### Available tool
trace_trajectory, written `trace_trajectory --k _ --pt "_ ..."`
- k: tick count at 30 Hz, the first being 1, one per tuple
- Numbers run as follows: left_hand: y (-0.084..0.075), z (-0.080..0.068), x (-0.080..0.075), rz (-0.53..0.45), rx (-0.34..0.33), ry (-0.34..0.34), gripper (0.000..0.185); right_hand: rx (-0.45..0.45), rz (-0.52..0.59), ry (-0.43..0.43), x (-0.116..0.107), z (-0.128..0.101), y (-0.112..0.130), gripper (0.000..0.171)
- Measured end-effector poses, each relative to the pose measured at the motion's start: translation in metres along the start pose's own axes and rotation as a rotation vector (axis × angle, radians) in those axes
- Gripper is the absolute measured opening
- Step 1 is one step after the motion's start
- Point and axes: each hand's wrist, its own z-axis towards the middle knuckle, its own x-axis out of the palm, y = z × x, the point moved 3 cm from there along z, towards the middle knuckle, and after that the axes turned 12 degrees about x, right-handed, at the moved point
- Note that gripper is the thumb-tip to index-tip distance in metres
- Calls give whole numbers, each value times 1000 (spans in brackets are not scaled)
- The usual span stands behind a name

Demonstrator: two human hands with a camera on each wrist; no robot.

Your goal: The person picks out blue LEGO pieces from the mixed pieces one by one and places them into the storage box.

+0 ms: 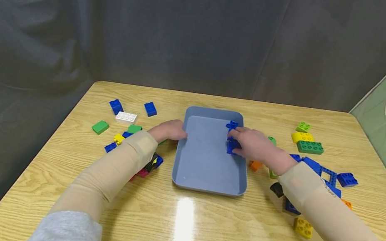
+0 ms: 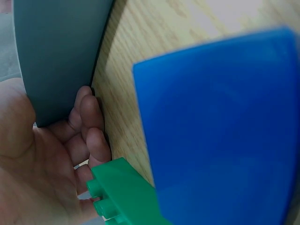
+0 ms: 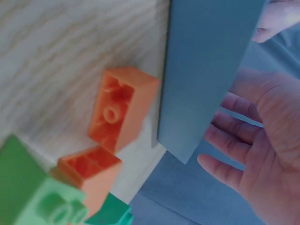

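A grey-blue tray point(image 1: 209, 161) lies mid-table. My left hand point(image 1: 170, 130) grips its left wall; in the left wrist view its curled fingers point(image 2: 91, 112) lie along the outside, with the thumb at the rim. A green brick point(image 2: 126, 190) and a large blurred blue piece point(image 2: 220, 126) are close to that hand. Over the tray's right wall reaches my right hand point(image 1: 251, 144), its fingertips at several blue bricks point(image 1: 232, 147) inside. The tray wall hides these fingertips in the right wrist view, so whether they pinch a brick is unclear.
Left of the tray are scattered bricks, among them a white brick point(image 1: 126, 118) and a green brick point(image 1: 100, 127). On the right lie an orange brick point(image 1: 255, 166), a dark green brick point(image 1: 310, 147), a yellow brick point(image 1: 302, 227) and a black piece point(image 1: 277, 189).
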Motion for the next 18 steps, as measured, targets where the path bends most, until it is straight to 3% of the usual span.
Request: trace_trajectory --k 18 --pt "-2 -1 -1 -21 -6 11 17 174 88 -10 -29 -23 -29 43"
